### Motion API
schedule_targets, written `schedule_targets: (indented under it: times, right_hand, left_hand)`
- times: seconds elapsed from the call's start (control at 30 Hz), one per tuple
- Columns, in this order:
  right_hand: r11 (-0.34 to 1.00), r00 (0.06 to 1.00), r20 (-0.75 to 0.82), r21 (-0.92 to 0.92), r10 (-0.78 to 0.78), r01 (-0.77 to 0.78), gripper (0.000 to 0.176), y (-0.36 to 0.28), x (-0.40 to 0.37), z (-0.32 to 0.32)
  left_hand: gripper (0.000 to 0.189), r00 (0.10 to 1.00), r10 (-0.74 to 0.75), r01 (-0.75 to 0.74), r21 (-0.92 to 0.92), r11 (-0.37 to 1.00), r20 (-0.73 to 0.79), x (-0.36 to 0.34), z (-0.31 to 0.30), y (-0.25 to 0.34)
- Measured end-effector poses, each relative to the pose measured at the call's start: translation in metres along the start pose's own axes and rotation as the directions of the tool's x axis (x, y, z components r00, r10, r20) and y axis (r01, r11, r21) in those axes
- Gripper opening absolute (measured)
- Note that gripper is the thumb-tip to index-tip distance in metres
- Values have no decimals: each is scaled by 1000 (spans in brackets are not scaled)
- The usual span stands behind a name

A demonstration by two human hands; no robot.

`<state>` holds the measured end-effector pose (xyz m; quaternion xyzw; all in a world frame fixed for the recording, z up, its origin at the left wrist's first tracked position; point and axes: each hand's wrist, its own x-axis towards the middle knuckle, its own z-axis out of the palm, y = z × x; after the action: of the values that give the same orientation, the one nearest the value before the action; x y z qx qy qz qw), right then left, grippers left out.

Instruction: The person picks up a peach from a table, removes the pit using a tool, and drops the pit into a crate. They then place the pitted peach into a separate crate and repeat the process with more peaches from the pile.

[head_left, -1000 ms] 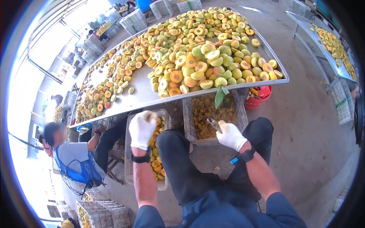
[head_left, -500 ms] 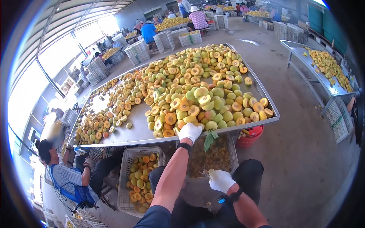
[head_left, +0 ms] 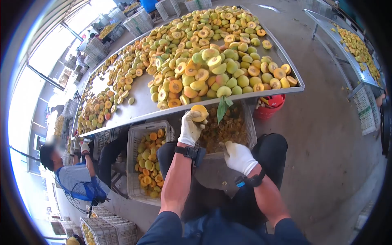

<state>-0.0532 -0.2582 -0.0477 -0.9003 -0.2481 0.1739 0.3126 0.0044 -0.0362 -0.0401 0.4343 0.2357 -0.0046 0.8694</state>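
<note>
My left hand (head_left: 190, 130), in a white glove, is raised just below the table's front edge. Its fingers close around a yellow peach half (head_left: 199, 113), cut face upward. To its right, my gloved right hand (head_left: 240, 158) is closed above my knee; a small tip shows by its fingers, but I cannot make out what it is. Many cut peaches (head_left: 192, 75) are heaped on the metal table (head_left: 143, 100) ahead. A crate of pits and scraps (head_left: 226, 126) is below the edge, between my hands, with a green leaf (head_left: 222, 109) hanging over it.
A crate of peach halves (head_left: 150, 163) stands on the floor at left, with a seated co-worker (head_left: 79, 177) beyond it. A red bucket (head_left: 269, 108) is under the table's right corner. Another metal table (head_left: 332, 34) holds fruit at far right.
My left hand has come back from the heap to below the table edge, now with a peach half in it. My right hand stays closed near my knee. The view has tilted downward.
</note>
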Motion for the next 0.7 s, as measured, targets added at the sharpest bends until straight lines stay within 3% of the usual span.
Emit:
schedule_targets:
  times: [0.03, 0.2, 0.27, 0.33, 0.4, 0.47, 0.53, 0.7]
  right_hand:
    - [999, 999, -46, 28, -28, 29, 18, 3, -1, 3]
    - [977, 983, -169, 182, -76, 107, 18, -11, -7, 8]
    - [977, 972, -209, 160, -107, 142, 17, -20, -10, 12]
    - [975, 956, -262, 137, -134, 174, 17, -29, -12, 16]
    - [977, 945, -297, 112, -141, 180, 18, -37, -11, 21]
    - [980, 943, -303, 98, -136, 173, 18, -44, -13, 30]
    - [985, 944, -299, 54, -139, 162, 18, -53, -17, 37]
    - [994, 946, -309, 29, -95, 109, 20, -61, -19, 48]
  left_hand:
    - [38, 998, 64, -66, 87, 994, 23, -15, -6, -6]
    - [40, 999, 23, -25, 42, 999, 48, -66, -25, -20]
    - [40, 987, -33, 66, -208, 976, 157, -76, -28, -23]
    - [41, 984, -24, 61, -211, 976, 174, -85, -31, -28]
    - [45, 997, 14, 7, -270, 963, 75, -90, -29, -37]
    - [45, 994, 35, -10, -228, 974, 103, -93, -40, -43]
    - [49, 989, 52, 6, -381, 924, 142, -97, -41, -47]
    - [59, 968, 55, 62, -445, 893, 246, -100, -43, -46]
